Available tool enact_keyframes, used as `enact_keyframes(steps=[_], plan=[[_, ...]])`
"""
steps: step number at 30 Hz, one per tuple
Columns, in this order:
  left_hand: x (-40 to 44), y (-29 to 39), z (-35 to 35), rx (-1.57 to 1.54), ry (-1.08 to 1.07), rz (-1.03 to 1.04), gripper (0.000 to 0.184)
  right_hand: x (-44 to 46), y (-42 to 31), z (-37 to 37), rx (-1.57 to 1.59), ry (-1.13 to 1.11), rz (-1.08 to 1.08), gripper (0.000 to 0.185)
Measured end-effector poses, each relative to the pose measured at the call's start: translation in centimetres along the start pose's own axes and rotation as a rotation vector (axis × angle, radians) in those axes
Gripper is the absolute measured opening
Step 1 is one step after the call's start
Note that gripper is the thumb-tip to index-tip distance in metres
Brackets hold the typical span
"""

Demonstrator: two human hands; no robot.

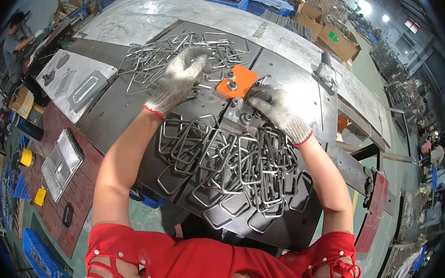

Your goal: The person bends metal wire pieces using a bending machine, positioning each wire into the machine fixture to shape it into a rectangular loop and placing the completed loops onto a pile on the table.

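Observation:
My left hand (180, 78), in a white knit glove with a red cuff, has its fingers curled at a bent metal rod (214, 79), left of an orange block (239, 81). Behind that hand lies a heap of bent rods (147, 60). My right hand (279, 111), gloved alike with darkened fingertips, is closed to the right of the block. Whatever its fingers hold is hidden. Two round bolt-like fittings (232, 86) sit on the block, and a round metal roller (246, 118) stands nearer me. Below both hands spreads a pile of rectangular wire loops (231, 163).
The dark steel worktable (112, 110) has bolts and a seam. Behind it runs a long pale metal surface (185, 11). A red-brown table (64, 194) at left bears a metal panel (63, 165). Cardboard boxes (339, 41) stand at back right; a person (15, 44) is at far left.

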State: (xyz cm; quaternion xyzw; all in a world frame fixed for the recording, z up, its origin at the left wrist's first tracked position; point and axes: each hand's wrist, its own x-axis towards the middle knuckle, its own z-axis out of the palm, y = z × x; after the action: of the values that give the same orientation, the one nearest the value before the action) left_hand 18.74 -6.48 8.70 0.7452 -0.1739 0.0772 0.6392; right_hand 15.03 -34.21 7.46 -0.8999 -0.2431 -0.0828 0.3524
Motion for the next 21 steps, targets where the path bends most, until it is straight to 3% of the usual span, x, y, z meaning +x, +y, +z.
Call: enact_keyframes(steps=[2,4,6,7,10,14,15,18,21], plan=[[0.2,-0.8,-0.2,0.097,0.004,0.104,0.031,-0.4,-1.3,-1.6,0.042,-0.008,0.271,0.033],[0.5,-1.9,-0.5,0.184,0.011,0.201,0.031,-0.7,-0.8,-2.6,0.002,0.065,0.355,0.035],[-0.1,-0.1,-0.2,0.064,0.008,0.077,0.030,-0.7,0.5,-3.4,-0.122,0.220,0.259,0.035],[-0.3,0.7,0.0,-0.046,0.001,-0.038,0.030,-0.8,0.6,-3.7,0.012,0.228,0.269,0.033],[0.0,-0.1,-0.1,-0.031,-0.001,0.016,0.029,-0.2,0.9,-4.2,-0.237,0.243,0.008,0.027],[0.4,-0.6,-0.1,-0.046,0.018,-0.008,0.030,0.8,2.8,-3.3,-0.497,0.122,-0.129,0.041],[0.3,-0.5,0.0,-0.049,0.023,-0.011,0.030,0.9,3.2,-3.2,-0.433,0.117,-0.178,0.040],[0.4,-0.5,0.2,-0.056,0.037,-0.035,0.030,1.4,3.8,-3.2,-0.344,0.013,-0.025,0.038],[0.6,-0.6,0.0,-0.070,0.030,-0.078,0.030,1.3,2.8,-3.7,-0.416,0.010,-0.020,0.037]])
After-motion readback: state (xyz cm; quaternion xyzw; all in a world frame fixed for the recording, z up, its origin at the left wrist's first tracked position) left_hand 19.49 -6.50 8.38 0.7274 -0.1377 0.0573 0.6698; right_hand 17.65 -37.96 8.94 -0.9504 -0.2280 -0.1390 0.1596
